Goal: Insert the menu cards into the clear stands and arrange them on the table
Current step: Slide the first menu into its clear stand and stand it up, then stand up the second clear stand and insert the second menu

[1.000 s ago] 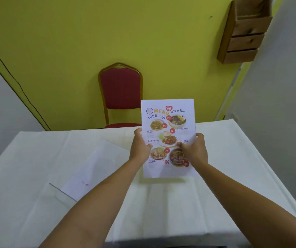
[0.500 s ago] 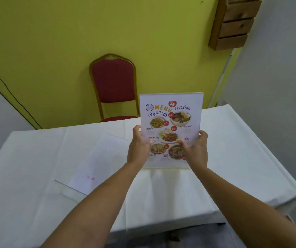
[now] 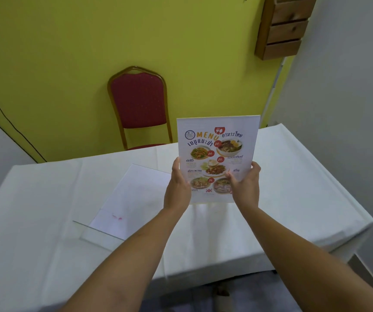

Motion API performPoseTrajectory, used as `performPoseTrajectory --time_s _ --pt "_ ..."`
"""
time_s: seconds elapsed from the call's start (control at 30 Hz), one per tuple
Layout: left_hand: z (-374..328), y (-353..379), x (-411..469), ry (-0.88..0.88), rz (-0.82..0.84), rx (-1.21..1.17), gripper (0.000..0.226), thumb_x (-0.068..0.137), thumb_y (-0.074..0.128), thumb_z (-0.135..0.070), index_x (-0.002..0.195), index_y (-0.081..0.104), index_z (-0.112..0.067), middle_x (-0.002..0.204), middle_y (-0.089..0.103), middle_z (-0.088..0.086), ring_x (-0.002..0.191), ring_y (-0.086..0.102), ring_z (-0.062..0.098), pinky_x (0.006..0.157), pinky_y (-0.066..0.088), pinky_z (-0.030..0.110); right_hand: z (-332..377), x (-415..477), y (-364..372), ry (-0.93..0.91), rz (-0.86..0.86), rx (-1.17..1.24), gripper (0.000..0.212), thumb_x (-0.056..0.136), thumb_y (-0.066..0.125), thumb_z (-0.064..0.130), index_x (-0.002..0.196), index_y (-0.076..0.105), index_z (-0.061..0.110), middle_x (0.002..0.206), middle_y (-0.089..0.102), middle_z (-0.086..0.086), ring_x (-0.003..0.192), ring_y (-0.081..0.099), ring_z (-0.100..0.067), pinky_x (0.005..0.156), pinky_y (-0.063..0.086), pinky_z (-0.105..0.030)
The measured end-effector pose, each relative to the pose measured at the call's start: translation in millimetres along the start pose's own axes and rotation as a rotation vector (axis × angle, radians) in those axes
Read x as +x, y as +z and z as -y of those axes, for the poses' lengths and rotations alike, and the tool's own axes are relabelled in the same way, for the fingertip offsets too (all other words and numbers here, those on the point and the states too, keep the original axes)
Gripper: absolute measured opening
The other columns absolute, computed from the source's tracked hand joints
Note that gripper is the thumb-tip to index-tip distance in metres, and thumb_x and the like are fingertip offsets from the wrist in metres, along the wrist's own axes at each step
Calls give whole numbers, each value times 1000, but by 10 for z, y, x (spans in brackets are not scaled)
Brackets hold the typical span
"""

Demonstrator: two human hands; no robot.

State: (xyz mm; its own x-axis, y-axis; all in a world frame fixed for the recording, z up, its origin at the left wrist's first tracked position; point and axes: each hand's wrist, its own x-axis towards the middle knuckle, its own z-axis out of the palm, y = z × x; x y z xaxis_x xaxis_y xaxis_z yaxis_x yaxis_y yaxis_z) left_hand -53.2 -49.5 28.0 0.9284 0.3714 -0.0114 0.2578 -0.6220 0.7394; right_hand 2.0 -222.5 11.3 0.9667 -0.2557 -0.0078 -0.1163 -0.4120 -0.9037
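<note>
We hold the menu card (image 3: 217, 154) upright above the worktop (image 3: 293, 188), left hand (image 3: 177, 188) and right hand (image 3: 245, 188) closed on its lower side edges. A loose pinch could let it tip or slip. A second clear stand (image 3: 127, 203) lies flat just to the left, crowding that side; a red chair (image 3: 139, 104) stands beyond.

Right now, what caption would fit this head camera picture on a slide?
Left hand and right hand hold a menu card upright above the table.
</note>
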Motion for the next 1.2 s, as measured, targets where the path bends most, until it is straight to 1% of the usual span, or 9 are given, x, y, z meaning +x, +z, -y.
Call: performPoseTrajectory --time_s 0.1,0.23,0.33,0.47,0.57,0.7,0.93,1.1,1.2 --pt "133 -36 -67 36 56 53 77 98 49 -10 154 -1 -30 141 50 -1 103 58 14 59 49 18 0 -93 36 6 -16 -47 76 84 73 26 141 23 28 134 49 -2 117 57 -23 82 58 -46" --pt "307 -141 -109 62 90 196 83 97 54 -14 155 -2 -33 148 45 0 125 55 23 84 55 38 -53 -327 136 55 -37 -130 89 85 69 24 153 10 21 153 33 -4 138 36 -28 103 44 -53" --pt "460 -245 -120 60 103 249 80 96 52 -12 156 2 -31 153 40 0 129 51 24 90 52 38 -72 -577 261 54 -47 -141 82 87 64 25 152 14 16 156 27 -8 139 30 -33 107 39 -53" --pt "666 -441 -87 30 83 343 73 97 54 -17 156 12 -20 160 28 4 143 36 25 109 39 36 -5 -983 568 51 91 -232 83 92 59 29 155 7 13 161 17 -7 145 17 -29 116 28 -48" --pt "861 -631 -36 -7 97 461 69 98 53 -26 155 16 -14 162 22 7 147 28 27 119 28 39 101 -1284 860 52 191 -311 80 94 55 33 155 7 12 163 11 -6 146 15 -31 117 26 -46" --pt "1178 -858 14 -109 107 567 69 99 50 -34 155 15 -11 162 20 9 149 22 27 121 19 43 294 -1563 1260 99 382 -373 79 95 51 36 154 7 9 163 8 -7 145 16 -33 115 26 -43" --pt "1651 -1220 132 -342 234 614 84 98 48 -44 156 0 -5 164 6 15 152 5 32 122 10 47 445 -1678 1741 320 540 -432 82 90 52 38 153 10 7 161 15 -9 141 24 -34 111 31 -44" --pt "1902 -1351 197 -482 358 515 99 91 59 -47 156 -5 -8 161 16 16 147 23 34 117 27 46 528 -1678 1897 377 550 -419 81 91 54 35 154 10 8 160 17 -11 141 23 -34 110 29 -42" --pt "1916 -1330 232 -480 336 512 106 84 67 -50 156 1 -9 159 17 18 146 22 36 114 31 46 607 -1525 1913 550 449 -200 73 87 62 30 146 28 7 146 37 -14 133 34 -35 91 39 -40"
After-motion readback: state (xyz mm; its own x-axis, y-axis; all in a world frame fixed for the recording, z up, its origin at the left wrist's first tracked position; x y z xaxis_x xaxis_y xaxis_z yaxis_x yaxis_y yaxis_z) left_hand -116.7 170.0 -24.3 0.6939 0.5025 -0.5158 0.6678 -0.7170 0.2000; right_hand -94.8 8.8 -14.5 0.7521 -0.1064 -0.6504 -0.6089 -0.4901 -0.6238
